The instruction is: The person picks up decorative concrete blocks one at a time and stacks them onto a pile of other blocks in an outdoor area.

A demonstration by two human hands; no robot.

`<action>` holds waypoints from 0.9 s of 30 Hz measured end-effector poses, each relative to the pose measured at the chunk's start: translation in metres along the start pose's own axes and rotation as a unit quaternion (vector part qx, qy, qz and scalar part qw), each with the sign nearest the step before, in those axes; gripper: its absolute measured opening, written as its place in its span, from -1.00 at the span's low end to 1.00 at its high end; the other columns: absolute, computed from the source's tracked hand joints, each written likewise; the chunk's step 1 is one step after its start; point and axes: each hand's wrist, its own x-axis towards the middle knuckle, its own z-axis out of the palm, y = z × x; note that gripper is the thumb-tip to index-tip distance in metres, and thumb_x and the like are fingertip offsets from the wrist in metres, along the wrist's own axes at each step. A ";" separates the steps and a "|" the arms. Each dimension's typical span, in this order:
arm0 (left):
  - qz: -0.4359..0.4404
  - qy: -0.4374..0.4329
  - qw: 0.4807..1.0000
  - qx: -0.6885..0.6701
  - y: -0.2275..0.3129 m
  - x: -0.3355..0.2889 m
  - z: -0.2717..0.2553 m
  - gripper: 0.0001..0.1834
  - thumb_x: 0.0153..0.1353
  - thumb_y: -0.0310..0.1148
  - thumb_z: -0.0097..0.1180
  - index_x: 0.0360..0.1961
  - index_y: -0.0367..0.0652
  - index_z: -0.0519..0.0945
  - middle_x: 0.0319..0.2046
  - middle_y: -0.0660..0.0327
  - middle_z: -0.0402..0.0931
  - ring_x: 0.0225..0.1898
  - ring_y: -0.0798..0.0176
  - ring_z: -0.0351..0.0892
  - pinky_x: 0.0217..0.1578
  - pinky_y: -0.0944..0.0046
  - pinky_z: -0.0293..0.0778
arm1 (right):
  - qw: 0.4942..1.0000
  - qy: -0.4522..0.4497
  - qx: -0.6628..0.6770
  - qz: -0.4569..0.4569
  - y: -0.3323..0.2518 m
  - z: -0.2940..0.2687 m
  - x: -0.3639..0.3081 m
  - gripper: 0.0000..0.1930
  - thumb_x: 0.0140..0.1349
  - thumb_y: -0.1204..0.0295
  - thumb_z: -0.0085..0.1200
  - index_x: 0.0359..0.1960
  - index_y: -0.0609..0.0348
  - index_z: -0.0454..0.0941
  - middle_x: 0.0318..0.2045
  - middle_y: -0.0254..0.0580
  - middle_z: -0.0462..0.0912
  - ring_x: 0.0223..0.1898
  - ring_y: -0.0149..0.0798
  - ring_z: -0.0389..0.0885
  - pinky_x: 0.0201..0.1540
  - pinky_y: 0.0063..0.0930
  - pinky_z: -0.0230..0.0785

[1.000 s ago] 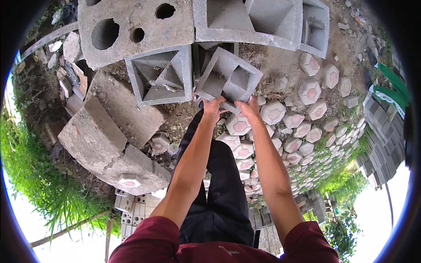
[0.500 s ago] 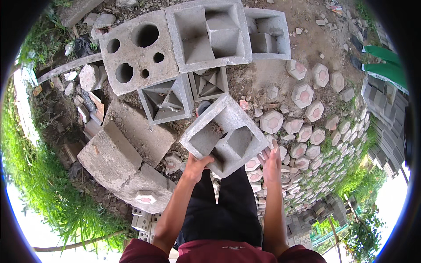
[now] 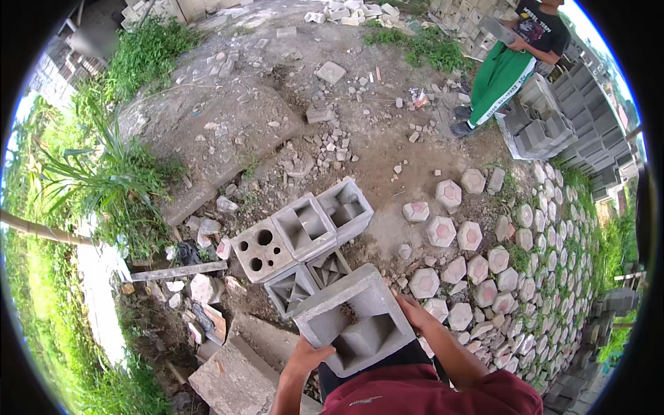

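Note:
Both my hands hold a square grey hollow concrete block (image 3: 373, 339), its open face with angled inner partitions tilted up toward me. My left hand (image 3: 304, 356) grips the lower left wall, thumb over the rim. On the right side, my right hand (image 3: 418, 315) presses against the outer wall, its fingers partly hidden. Just beyond lie a block with several round holes (image 3: 257, 250), a block with angled partitions (image 3: 302, 227) and a similar block (image 3: 342, 203), in a row. Two smaller blocks with pointed inner shapes, one at left (image 3: 292, 287) and one at right (image 3: 328, 266), adjoin that row.
Hexagonal pavers (image 3: 441, 231) with pinkish centres spread across the ground at right. A person in green trousers (image 3: 501, 79) stands far right, holding a grey block, beside stacked blocks (image 3: 546, 114). Rubble (image 3: 335, 145) and a broken slab (image 3: 235, 377) lie around; plants (image 3: 104, 180) grow at left.
My view has tipped up and outward, bringing the far ground and the other person's upper body into sight. The block stays in both hands, now nearer my body; my right hand is closer against its side.

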 end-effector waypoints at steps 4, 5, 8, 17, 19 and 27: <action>0.073 -0.073 0.988 0.116 0.072 -0.009 -0.001 -0.06 -0.09 -0.52 0.29 0.33 -0.29 0.06 0.12 0.11 0.34 0.14 0.24 0.33 0.16 0.26 0.25 | 0.984 0.035 0.145 -0.096 0.016 0.013 -0.051 -0.37 0.36 -0.08 -0.21 0.25 0.15 0.32 0.07 -0.18 0.50 0.07 -0.25 0.45 0.11 -0.36 0.31; -0.003 -0.086 0.993 0.077 0.090 -0.020 0.004 -0.05 -0.07 -0.50 0.31 0.34 -0.28 0.05 0.14 0.09 0.32 0.18 0.24 0.29 0.19 0.26 0.21 | 0.980 0.046 0.162 -0.102 0.019 0.019 -0.070 -0.37 0.36 -0.08 -0.21 0.25 0.15 0.32 0.07 -0.18 0.50 0.07 -0.25 0.45 0.11 -0.36 0.31; 0.069 -0.121 0.989 0.043 0.117 -0.044 0.017 -0.07 0.01 -0.45 0.32 0.36 -0.28 0.06 0.19 0.09 0.29 0.21 0.26 0.25 0.20 0.27 0.18 | 0.936 0.060 0.333 -0.096 0.027 0.028 -0.115 -0.37 0.35 -0.10 -0.22 0.24 0.11 0.33 0.05 -0.19 0.52 0.01 -0.25 0.50 0.10 -0.33 0.33; 0.064 -0.092 0.986 -0.123 0.104 -0.081 0.090 -0.18 0.36 0.22 -0.33 0.37 -0.25 0.07 0.34 0.15 0.11 0.34 0.16 0.10 0.32 0.16 0.01 | 0.866 0.242 0.367 -0.237 0.059 0.043 -0.238 -0.53 0.37 -0.03 -0.13 -0.16 0.17 0.52 -0.39 -0.40 0.48 -0.35 -0.50 0.36 -0.29 -0.58 0.23; 0.062 -0.108 0.988 -0.090 0.115 -0.099 0.128 -0.18 0.35 0.24 -0.35 0.36 -0.24 0.09 0.32 0.15 0.15 0.32 0.14 0.13 0.31 0.15 0.03 | 0.857 0.259 0.371 -0.247 0.083 0.023 -0.254 -0.52 0.37 -0.04 -0.13 -0.16 0.18 0.52 -0.40 -0.40 0.49 -0.38 -0.51 0.37 -0.32 -0.59 0.24; -0.007 -0.246 0.968 -0.051 0.096 -0.071 0.240 -0.18 0.26 0.31 -0.20 0.29 -0.16 0.26 0.18 0.11 0.33 0.15 0.06 0.35 0.21 0.12 0.22 | 0.778 0.389 0.388 -0.304 0.133 -0.040 -0.310 -0.41 0.34 -0.09 -0.13 -0.10 0.31 0.49 -0.33 -0.28 0.54 -0.30 -0.47 0.42 -0.20 -0.56 0.29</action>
